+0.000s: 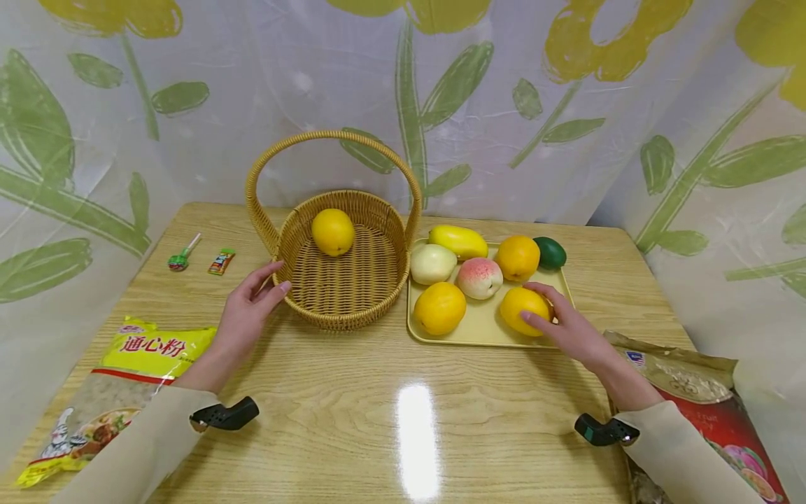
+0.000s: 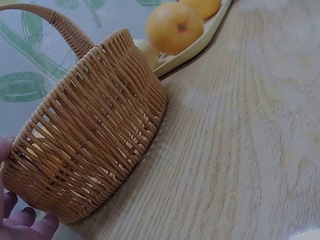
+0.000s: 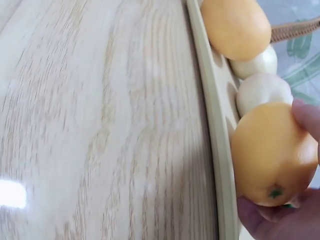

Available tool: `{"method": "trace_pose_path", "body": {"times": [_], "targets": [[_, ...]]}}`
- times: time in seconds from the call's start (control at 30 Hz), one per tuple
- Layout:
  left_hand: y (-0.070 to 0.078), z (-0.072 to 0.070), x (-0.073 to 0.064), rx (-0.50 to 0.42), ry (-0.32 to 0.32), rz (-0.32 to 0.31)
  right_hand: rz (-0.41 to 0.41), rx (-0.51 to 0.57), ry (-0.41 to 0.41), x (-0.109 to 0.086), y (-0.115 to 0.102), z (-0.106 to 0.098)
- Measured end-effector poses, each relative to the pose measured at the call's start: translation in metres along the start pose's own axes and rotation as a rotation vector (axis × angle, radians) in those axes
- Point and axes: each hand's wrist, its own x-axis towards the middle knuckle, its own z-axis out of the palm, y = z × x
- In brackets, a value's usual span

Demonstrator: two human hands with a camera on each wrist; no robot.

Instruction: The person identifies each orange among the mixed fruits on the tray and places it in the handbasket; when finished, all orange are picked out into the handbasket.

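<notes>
My right hand [image 1: 557, 318] holds an orange [image 1: 524, 311] at the near right of a pale yellow tray [image 1: 478, 338], thumb on one side and fingers round the other. In the right wrist view this orange [image 3: 275, 155] shows a small green stem mark. My left hand [image 1: 248, 301] touches the left rim of a wicker basket [image 1: 343, 322] with its thumb and fingertips, fingers loose. Inside the basket lies another orange [image 1: 332, 232]. On the tray are two more oranges, a peach [image 1: 480, 278], a pale round fruit [image 1: 433, 264] and a long yellow fruit [image 1: 458, 241].
A dark green fruit [image 1: 550, 253] sits at the tray's far right corner. Left of the basket lie a lollipop [image 1: 179, 262] and a small wrapped candy [image 1: 221, 262]. A yellow pasta bag [image 1: 119, 392] lies at left, a red and brown bag [image 1: 711, 413] at right. A patterned curtain stands behind.
</notes>
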Motion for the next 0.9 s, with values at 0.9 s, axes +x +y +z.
{"method": "trace_pose_path", "body": {"times": [0.9], "targets": [[0.001, -0.002, 0.000, -0.012, -0.030, 0.012, -0.310, -0.325, -0.088, -0.002, -0.009, -0.005]]}}
